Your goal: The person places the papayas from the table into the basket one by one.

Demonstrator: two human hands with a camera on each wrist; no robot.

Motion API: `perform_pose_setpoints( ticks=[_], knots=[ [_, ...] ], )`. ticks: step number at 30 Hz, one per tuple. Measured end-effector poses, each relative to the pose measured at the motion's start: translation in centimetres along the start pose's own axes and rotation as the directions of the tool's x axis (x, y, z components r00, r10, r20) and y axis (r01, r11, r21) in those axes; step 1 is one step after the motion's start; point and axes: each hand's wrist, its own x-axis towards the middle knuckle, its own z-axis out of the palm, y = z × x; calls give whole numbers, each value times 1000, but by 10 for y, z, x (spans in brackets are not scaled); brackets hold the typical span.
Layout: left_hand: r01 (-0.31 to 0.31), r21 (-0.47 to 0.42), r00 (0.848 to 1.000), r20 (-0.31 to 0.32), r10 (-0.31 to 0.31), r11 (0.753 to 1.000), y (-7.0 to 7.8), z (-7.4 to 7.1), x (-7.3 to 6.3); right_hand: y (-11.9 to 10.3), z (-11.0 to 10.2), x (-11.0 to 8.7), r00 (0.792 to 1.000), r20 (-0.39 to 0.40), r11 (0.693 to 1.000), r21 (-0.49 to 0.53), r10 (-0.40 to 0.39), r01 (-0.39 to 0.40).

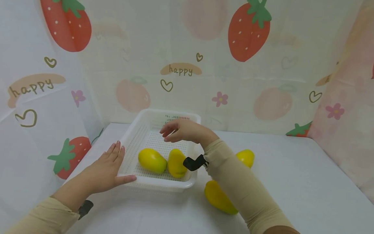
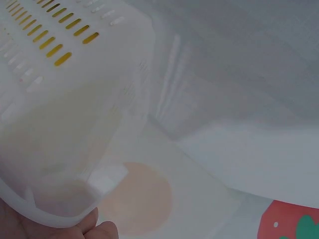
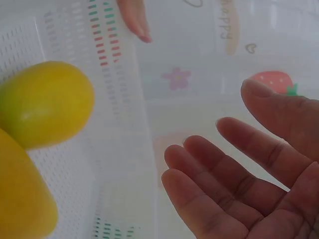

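A white fabric backdrop (image 1: 140, 42) printed with red strawberries (image 1: 249, 34) and the word "happy" rises along the far side and both flanks. In front of it spreads a white, smooth-covered table (image 1: 292, 182). Left of centre on the table stands a white, rectangular, perforated plastic basket (image 1: 163, 183).

A beige right sleeve (image 1: 243, 190) slants in from the near right; a beige left sleeve (image 1: 46, 214) enters at the near left. The left hand (image 1: 105, 170) rests at the basket's near-left corner, fingers stretched out along the left rim and thumb laid over the near rim. The right hand (image 1: 185, 131) hovers over the far right part of the basket — fingers loosely bent, spread apart from the thumb, with nothing between them.

Two yellow, oval mangoes lie inside the basket towards the near side: a left one (image 1: 152, 160), greenish at one end, and a right one (image 1: 176, 163) just beside it. Two more lie on the table right of the basket — a near one (image 1: 219, 197) and a far one (image 1: 246, 157), both partly hidden by the right sleeve. Smallest is a black wrist-mounted device (image 1: 193, 163) at the right cuff; another (image 1: 85, 209) sits at the left.
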Motion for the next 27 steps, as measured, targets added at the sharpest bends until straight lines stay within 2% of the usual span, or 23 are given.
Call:
perform_pose_setpoints(
  ticks=[12, 20, 27],
  knots=[
    [-1, -5, 1000, -8, 1, 1000, 1, 0, -1, 7, -23, -31, 997, -65, 997, 46, -52, 55],
    [-7, 1, 1000, -10, 7, 1000, 1, 0, -1, 24, -46, -58, 988, -154, 999, 44, -19, 26],
    [-4, -1, 1000, -10, 4, 1000, 2, -1, -1, 44, -63, -83, 983, -181, 998, 58, -6, 17]
  ],
)
